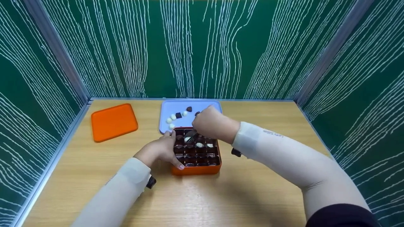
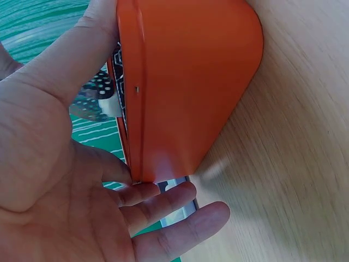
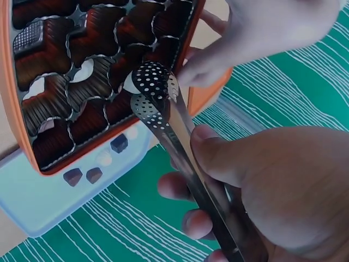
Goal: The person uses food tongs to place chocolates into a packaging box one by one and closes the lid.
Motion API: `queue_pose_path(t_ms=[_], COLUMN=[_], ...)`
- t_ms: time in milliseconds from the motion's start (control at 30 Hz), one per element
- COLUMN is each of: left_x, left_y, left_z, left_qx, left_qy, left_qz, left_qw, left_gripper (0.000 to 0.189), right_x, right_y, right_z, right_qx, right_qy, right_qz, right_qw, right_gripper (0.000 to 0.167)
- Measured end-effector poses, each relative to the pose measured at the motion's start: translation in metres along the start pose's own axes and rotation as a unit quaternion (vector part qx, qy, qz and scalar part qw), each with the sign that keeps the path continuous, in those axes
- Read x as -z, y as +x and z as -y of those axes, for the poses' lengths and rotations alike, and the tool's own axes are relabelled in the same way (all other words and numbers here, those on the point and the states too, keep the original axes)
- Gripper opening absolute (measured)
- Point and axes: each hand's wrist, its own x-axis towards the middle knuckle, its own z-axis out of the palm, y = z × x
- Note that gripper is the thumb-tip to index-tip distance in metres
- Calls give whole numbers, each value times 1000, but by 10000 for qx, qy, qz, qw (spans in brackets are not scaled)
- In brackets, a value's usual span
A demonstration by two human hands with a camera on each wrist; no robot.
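Observation:
My right hand [image 1: 212,123] grips metal tongs [image 3: 188,155] with rounded, perforated ends. Between those ends sits a white chocolate [image 3: 130,84], at a compartment of the orange box [image 1: 196,170]. My left hand [image 1: 161,148] holds the box at its left side, the thumb at the near corner and the fingers toward the far one. Inside the box lies a dark brown divided insert [image 3: 98,33]. A white piece [image 1: 199,145] and another pale piece [image 1: 210,145] occupy compartments in one row. From the left wrist, the box wall [image 2: 185,87] hides most of the insert.
Behind the box lies a light blue tray [image 1: 202,104] bearing several white chocolates [image 1: 173,116] and dark ones [image 1: 189,109]. My right hand covers part of it. An orange lid [image 1: 114,122] rests on the wooden table [image 1: 258,189] at the left. Green patterned panels [image 1: 214,63] enclose the table.

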Motion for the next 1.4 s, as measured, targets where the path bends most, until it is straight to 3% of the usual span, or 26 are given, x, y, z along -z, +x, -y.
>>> queue_pose_path(t_ms=[233,500,767,900,1233,1400], left_x=[-1,1,1,0,0,0], left_y=[-1,-1,0,0,-1,0], left_z=[0,0,-1,0,0,1], left_qx=[-62,-8,49,58,-46,-54], left_qy=[80,136,170,87,211,227], left_qz=[-75,-4,5,-7,5,-25], left_qw=[9999,9999,9998,9999,9998,9997], left_gripper=[161,160,161,160,160,160], right_x=[0,0,3,5,10,18], right_y=[5,16,28,32,36,27], right_z=[10,21,32,34,38,28], right_qx=[84,151,278,238,224,130], right_qy=[-28,-333,-762,-788,-589,-370], right_qz=[83,165,805,1074,1157,1094], right_qw=[9999,9992,9934,9908,9913,9932], right_gripper=[26,45,26,24,24,32])
